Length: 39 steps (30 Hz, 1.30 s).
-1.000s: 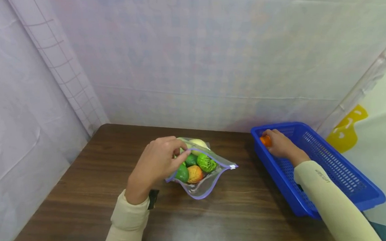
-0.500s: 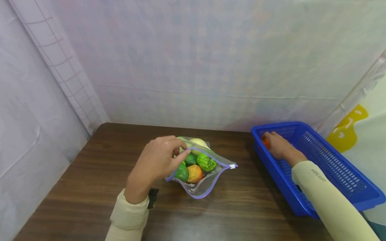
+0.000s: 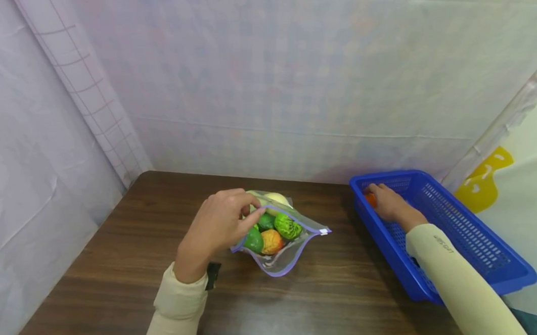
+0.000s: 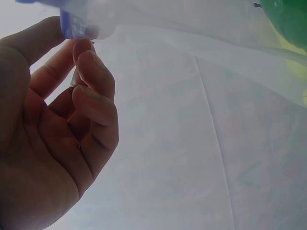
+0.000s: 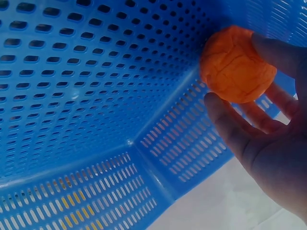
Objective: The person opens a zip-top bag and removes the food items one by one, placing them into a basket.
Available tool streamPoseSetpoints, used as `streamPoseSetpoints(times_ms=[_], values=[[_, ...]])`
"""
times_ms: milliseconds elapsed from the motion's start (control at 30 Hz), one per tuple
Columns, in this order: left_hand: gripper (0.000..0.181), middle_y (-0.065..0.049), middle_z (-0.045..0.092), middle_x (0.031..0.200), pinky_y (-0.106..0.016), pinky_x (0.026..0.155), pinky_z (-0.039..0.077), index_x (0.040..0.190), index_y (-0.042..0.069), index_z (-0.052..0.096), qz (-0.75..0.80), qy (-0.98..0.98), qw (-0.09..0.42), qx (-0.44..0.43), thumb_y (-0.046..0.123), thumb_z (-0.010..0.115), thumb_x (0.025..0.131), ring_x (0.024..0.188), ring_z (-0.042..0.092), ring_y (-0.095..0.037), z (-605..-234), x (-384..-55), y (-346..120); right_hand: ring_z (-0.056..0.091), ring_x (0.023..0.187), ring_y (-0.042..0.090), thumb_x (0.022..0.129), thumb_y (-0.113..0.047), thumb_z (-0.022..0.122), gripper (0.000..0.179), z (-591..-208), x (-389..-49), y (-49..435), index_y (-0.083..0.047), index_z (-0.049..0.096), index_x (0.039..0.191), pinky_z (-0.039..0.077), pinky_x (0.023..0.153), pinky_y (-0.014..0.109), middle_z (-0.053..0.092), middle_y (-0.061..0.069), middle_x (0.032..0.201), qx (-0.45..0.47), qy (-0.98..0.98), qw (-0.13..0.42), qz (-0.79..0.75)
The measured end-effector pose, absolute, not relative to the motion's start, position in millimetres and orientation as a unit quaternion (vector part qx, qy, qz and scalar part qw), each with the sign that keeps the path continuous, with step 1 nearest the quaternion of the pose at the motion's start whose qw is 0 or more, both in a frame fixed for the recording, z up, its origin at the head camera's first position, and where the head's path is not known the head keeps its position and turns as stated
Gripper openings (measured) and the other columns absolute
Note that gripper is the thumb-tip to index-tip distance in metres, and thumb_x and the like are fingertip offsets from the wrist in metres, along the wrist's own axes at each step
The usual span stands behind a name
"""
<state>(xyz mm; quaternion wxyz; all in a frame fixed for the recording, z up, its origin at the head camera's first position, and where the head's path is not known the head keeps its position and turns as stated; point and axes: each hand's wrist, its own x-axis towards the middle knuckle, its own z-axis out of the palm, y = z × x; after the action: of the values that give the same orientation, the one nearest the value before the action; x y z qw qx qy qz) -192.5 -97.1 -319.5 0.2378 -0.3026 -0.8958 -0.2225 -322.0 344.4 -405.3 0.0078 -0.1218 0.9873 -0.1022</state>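
Note:
My left hand [image 3: 223, 220] pinches the purple-edged rim of a clear zip bag [image 3: 287, 264] between thumb and fingers. The bag's mouth gapes, with a white slider at its right corner. Inside lie a yellow-orange wrinkled fruit [image 3: 271, 241], a bright green leafy-looking ball [image 3: 287, 226], dark green pieces [image 3: 253, 240] and a pale yellow round piece [image 3: 276, 198]. My right hand [image 3: 387, 201] is down in the far left part of a blue basket [image 3: 513, 271]. Its thumb and fingers curl round an orange, wrinkled ball-shaped fruit [image 5: 237, 67], close to the perforated basket wall.
The basket stands at the right of the dark wooden table [image 3: 119, 276], with slotted walls and a raised rim. White curtains [image 3: 291, 85] hang behind and on both sides. A yellow shape [image 3: 479, 187] shows on the right curtain.
The right hand has shifted very slightly with the orange fruit, which is now more covered by the fingers in the head view. The left hand and bag stay put.

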Motion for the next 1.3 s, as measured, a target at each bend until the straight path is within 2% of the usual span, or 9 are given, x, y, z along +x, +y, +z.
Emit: streamPoseSetpoints(times_ms=[400,900,1133,1300], values=[[0.011,0.006,0.057,0.069,-0.024,0.054,0.040,0.088,0.014,0.075,-0.220,-0.895,0.240,-0.304,0.024,0.074,0.091,0.059,0.046,-0.006,-319.8,-193.4,-96.6,0.050,0.124,0.052,0.097,-0.024,0.060,0.047,-400.9,-321.0,345.7,0.004,0.052,0.134,0.038,0.106,0.065,0.055,0.032,0.132,-0.126,0.986,0.009,-0.108],[0.011,0.006,0.058,0.069,-0.024,0.054,0.041,0.088,0.014,0.075,-0.221,-0.893,0.246,-0.306,0.025,0.075,0.091,0.059,0.047,-0.006,-320.3,-195.3,-94.3,0.051,0.123,0.053,0.087,-0.007,0.066,0.052,-386.8,-317.2,351.6,0.008,0.051,0.134,0.042,0.101,0.064,0.055,0.035,0.132,-0.131,0.983,-0.013,-0.129],[0.011,0.006,0.057,0.069,-0.024,0.053,0.040,0.089,0.014,0.075,-0.223,-0.891,0.248,-0.307,0.024,0.075,0.090,0.059,0.046,-0.006,-320.2,-195.9,-93.3,0.052,0.121,0.052,0.089,-0.013,0.068,0.050,-371.8,-312.9,345.3,0.004,0.053,0.133,0.042,0.100,0.064,0.055,0.031,0.131,-0.157,0.980,-0.052,-0.113],[0.010,0.006,0.057,0.069,-0.024,0.053,0.040,0.089,0.014,0.075,-0.223,-0.892,0.246,-0.307,0.024,0.075,0.091,0.059,0.046,-0.006,-320.4,-195.8,-92.2,0.053,0.119,0.051,0.089,-0.012,0.070,0.048,-347.9,-296.9,324.8,0.002,0.054,0.133,0.044,0.096,0.065,0.053,0.028,0.132,-0.173,0.976,-0.096,-0.085]])
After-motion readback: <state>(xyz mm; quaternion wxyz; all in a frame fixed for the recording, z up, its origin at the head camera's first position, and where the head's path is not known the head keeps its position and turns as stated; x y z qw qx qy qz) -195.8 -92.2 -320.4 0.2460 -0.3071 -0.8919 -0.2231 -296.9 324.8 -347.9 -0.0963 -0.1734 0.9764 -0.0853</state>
